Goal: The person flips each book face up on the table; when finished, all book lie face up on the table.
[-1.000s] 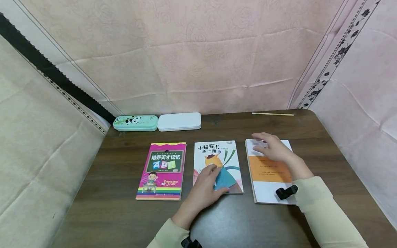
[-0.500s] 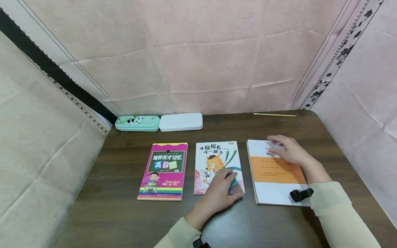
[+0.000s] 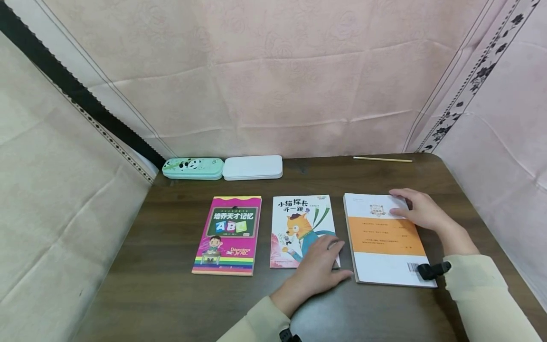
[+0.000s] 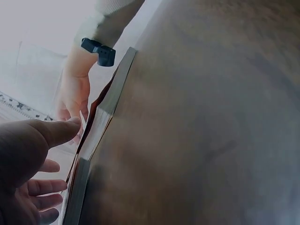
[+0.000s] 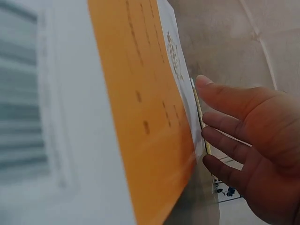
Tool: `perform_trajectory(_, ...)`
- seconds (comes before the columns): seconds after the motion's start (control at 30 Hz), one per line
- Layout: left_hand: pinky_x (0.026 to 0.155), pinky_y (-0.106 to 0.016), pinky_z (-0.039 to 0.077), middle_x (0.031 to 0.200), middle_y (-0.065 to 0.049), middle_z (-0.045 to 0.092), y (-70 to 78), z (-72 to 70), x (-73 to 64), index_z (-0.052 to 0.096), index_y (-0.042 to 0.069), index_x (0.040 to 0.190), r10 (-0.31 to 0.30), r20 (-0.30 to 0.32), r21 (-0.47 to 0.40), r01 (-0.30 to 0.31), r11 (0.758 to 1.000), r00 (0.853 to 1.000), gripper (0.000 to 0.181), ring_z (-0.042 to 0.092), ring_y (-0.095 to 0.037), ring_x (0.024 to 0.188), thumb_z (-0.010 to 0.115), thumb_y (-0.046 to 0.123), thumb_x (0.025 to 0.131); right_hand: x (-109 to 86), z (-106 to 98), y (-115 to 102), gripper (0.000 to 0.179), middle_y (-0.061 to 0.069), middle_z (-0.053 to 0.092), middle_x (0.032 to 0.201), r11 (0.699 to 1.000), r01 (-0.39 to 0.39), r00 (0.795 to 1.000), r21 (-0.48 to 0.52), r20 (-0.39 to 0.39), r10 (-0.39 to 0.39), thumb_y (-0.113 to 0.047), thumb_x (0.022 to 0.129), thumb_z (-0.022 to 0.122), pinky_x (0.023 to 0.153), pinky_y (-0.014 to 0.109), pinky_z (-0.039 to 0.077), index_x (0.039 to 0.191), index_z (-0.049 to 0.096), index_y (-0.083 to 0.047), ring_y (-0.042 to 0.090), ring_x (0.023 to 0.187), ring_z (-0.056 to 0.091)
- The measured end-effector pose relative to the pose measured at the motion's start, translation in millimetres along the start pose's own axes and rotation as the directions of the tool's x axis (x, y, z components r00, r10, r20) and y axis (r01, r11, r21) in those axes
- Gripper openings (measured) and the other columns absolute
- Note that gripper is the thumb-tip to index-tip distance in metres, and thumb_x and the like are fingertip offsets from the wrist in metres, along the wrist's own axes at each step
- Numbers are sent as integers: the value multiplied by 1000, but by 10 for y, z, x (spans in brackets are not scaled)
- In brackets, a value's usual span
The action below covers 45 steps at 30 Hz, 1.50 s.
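Note:
In the head view, a cat picture book lies flat in the middle of the table. My left hand hovers over or rests on its lower right corner with fingers spread; which, I cannot tell. To its right lies a thicker white book with an orange band. By that book's upper right edge is my right hand, its fingers loosely extended; the right wrist view shows the fingers beside the edge, gripping nothing. A pink ABC book lies on the left, away from both hands.
A green panda pencil case and a white case sit side by side along the back edge of the brown table. A thin stick lies at the back right. Pale cloth hangs behind.
Both hands have moved rightward, the left across the cat picture book, the right across the white book to its right edge. The books keep their places while the whole view shifts slightly.

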<state>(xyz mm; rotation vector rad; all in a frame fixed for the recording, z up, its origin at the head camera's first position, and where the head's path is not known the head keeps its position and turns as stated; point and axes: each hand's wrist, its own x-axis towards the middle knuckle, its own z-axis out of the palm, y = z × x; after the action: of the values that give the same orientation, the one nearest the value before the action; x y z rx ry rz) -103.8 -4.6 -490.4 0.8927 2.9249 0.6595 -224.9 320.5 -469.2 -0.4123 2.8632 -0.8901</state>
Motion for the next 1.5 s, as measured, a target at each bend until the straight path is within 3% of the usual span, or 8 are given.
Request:
perform_trajectory(0.2, 112, -31, 39, 142, -1, 52, 73, 40, 71, 57, 12, 143, 39, 29, 35, -40, 999, 999, 70, 47, -15, 134, 70, 57, 90, -21, -48, 112, 76, 35, 36, 150, 997, -79, 996, -12, 49, 80, -26, 88, 81, 105, 75, 27, 147, 44, 4, 58, 137, 29)
perform_trajectory(0.43, 110, -26, 41, 144, 0, 51, 99, 79, 132, 58, 13, 143, 83, 28, -9, -82, 997, 996, 68, 49, -12, 131, 69, 56, 91, -7, -62, 185, 84, 37, 32, 151, 992, -123, 989, -13, 76, 124, -33, 88, 81, 105, 75, 27, 150, 39, 5, 59, 137, 27)
perform_trajectory(0.73, 114, -27, 35, 155, -2, 42, 125, 107, 162, 55, 18, 147, 125, 106, 2, -126, 992, 986, 75, 40, -14, 141, 66, 64, 89, -9, -54, 264, 93, 40, 29, 151, 989, -147, 984, -20, 95, 148, -44, 88, 79, 106, 75, 26, 152, 35, 7, 60, 137, 26)
perform_trajectory(1.03, 120, -30, 26, 163, -7, 31, 149, 95, 190, 54, 11, 146, 102, 153, 24, -107, 994, 983, 80, 28, -16, 150, 65, 66, 88, -10, -56, 282, 94, 39, 31, 151, 987, -159, 983, -11, 88, 159, -45, 87, 79, 106, 75, 26, 152, 35, 7, 60, 138, 26)
perform_trajectory(1.2, 123, -34, 20, 164, -8, 29, 142, 102, 209, 54, 11, 147, 76, 156, 49, -84, 995, 985, 72, 26, -17, 151, 61, 60, 94, 9, -41, 283, 87, 39, 36, 148, 988, -153, 986, 0, 60, 153, -38, 91, 76, 105, 71, 34, 152, 34, 7, 59, 133, 36)
perform_trajectory(1.5, 122, -30, 20, 166, -5, 25, 146, 108, 250, 50, 13, 150, 35, 155, -3, -34, 999, 987, 77, 22, -13, 151, 67, 60, 91, 45, -18, 261, 79, 38, 32, 151, 988, -154, 986, 6, 66, 153, -29, 96, 71, 106, 69, 35, 154, 31, 6, 59, 134, 35)
